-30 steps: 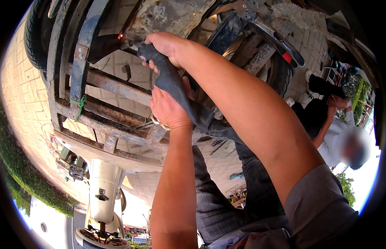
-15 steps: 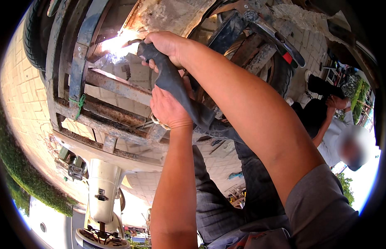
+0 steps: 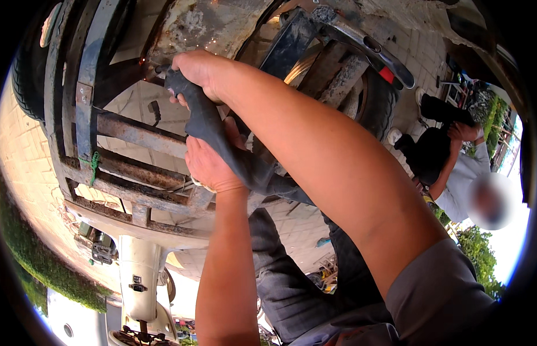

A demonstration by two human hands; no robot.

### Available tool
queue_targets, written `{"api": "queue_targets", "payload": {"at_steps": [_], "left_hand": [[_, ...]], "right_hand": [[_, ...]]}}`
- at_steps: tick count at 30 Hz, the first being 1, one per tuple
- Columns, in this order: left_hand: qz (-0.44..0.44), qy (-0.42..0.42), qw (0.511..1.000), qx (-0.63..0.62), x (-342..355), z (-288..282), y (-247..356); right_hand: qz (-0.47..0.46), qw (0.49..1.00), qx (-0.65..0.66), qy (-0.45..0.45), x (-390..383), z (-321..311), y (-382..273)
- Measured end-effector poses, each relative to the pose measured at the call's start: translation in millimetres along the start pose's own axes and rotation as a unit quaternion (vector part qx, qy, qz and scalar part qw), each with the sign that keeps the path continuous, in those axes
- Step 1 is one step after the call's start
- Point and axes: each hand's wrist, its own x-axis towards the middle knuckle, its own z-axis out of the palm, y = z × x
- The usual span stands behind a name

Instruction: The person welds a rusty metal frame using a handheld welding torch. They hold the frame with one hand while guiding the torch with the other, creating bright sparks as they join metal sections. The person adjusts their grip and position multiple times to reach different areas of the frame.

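Note:
My right hand (image 3: 200, 72) is closed round the front of a welding torch (image 3: 196, 104), which is covered in a dark rubber-like sleeve. Lower down, my left hand (image 3: 213, 163) grips the same sleeve from beneath; some of its fingers are hidden. The torch tip points left at a rusty steel frame (image 3: 143, 128), near the joint of a bar and a rusty sheet-metal panel (image 3: 190, 29). Small orange sparks and glowing specks show round the tip, with no bright arc. I cannot tell whether the tip touches the metal.
A black tyre (image 3: 29, 86) stands beyond the frame at left, another wheel (image 3: 379, 106) right of my hands. Green wire (image 3: 95, 167) is tied to the frame. A cream scooter (image 3: 140, 277) stands at lower left. Another person (image 3: 462, 190) sits or crouches at right.
The bright white arc at the torch tip has gone out, leaving scattered sparks. The whole scene has shifted slightly left in view; both hands keep their hold on the torch.

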Motion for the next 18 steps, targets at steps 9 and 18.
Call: {"api": "queue_targets", "payload": {"at_steps": [9, 18], "left_hand": [[0.011, 0.0, 1.0, 0.004, -3.5, 6.7, -6.6], [0.019, 0.004, 1.0, -0.003, -3.1, 8.2, -9.4]], "right_hand": [[-0.011, 1.0, 0.029, 0.001, 8.5, -1.2, 1.0], [-0.015, 1.0, 0.015, -0.003, 7.9, -0.8, 1.6]]}}
